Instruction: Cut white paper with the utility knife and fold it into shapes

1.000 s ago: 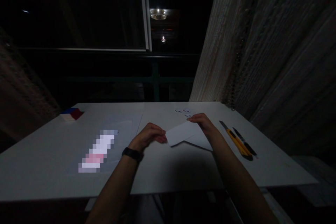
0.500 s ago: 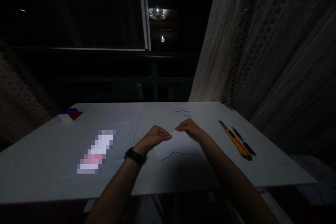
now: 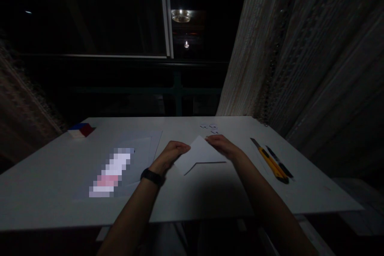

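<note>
A folded sheet of white paper is held between my two hands, just over the table. Its top comes to a point, and its lower edge is bent with a dark gap beneath. My left hand, with a black band on the wrist, is closed on the paper's left side. On the opposite side my right hand grips the upper right edge, its fingers curled. Beyond the right hand lie several small paper pieces with dark marks.
A yellow box cutter with its blade out lies at the right beside a black pen. Flat sheets of paper and a blurred-out bright patch are at the left. A coloured cube sits on the white table's far left corner.
My hands have moved apart along the paper's sides. The paper is lifted and tilted more, so its pointed top now shows between them.
</note>
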`<state>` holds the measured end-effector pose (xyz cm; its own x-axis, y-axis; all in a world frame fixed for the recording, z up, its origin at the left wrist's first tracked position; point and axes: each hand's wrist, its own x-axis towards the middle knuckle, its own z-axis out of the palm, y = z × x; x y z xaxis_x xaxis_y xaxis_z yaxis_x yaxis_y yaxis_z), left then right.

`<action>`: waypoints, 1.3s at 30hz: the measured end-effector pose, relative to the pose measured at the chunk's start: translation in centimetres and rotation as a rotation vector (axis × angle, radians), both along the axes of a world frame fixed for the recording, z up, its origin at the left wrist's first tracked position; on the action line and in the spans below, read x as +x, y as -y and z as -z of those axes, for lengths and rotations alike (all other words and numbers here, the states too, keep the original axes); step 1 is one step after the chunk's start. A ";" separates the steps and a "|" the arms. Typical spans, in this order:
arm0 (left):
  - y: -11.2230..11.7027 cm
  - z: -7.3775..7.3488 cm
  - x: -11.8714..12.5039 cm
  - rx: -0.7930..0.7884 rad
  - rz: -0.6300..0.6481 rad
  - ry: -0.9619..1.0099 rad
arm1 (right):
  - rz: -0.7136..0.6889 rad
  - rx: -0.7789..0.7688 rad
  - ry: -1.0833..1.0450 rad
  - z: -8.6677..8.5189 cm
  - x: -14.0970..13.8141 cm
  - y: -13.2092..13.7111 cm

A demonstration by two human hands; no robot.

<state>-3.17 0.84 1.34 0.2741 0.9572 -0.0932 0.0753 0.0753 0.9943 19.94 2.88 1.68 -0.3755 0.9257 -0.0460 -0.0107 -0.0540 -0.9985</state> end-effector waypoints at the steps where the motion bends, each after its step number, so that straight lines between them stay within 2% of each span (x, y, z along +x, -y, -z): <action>1: 0.0 0.0 0.0 -0.003 0.002 -0.001 | -0.051 -0.001 0.003 -0.1 -0.2 0.3; 3: 0.1 -0.1 0.1 -0.014 0.002 -0.004 | -0.114 -0.026 0.007 -0.3 -0.4 0.8; 5: 0.1 -0.2 0.2 -0.022 -0.006 -0.011 | -0.108 -0.037 0.045 -0.3 -0.5 0.9; 10: 0.0 -0.1 0.2 -0.014 -0.018 -0.024 | 0.052 0.009 0.139 0.1 -0.3 0.2; 15: 0.0 -0.2 0.3 0.012 -0.100 -0.003 | 0.200 0.057 0.105 0.4 -0.1 -0.5; 21: 0.1 -0.3 0.2 -0.077 -0.128 0.057 | 0.307 0.066 0.131 0.8 0.5 -1.1; 27: -0.3 -0.4 -0.5 -0.050 -0.092 -0.027 | 0.271 0.049 0.200 1.0 1.0 -1.2; 31: 0.2 -1.7 -1.2 0.103 -0.087 -0.318 | 0.208 0.045 0.246 1.1 1.2 -1.2; 33: 1.5 -2.3 -1.1 0.276 -0.124 -0.469 | 0.151 0.089 0.323 1.0 1.3 -1.1; 34: 2.5 -2.5 -0.8 0.354 -0.096 -0.506 | 0.110 0.125 0.365 0.9 1.3 -1.0; 36: 5.0 -2.3 0.3 0.517 -0.006 -0.584 | 0.012 0.200 0.434 0.8 1.2 -0.8; 39: 8.8 -0.9 2.1 0.679 0.149 -0.794 | -0.076 0.317 0.501 0.8 0.5 -0.5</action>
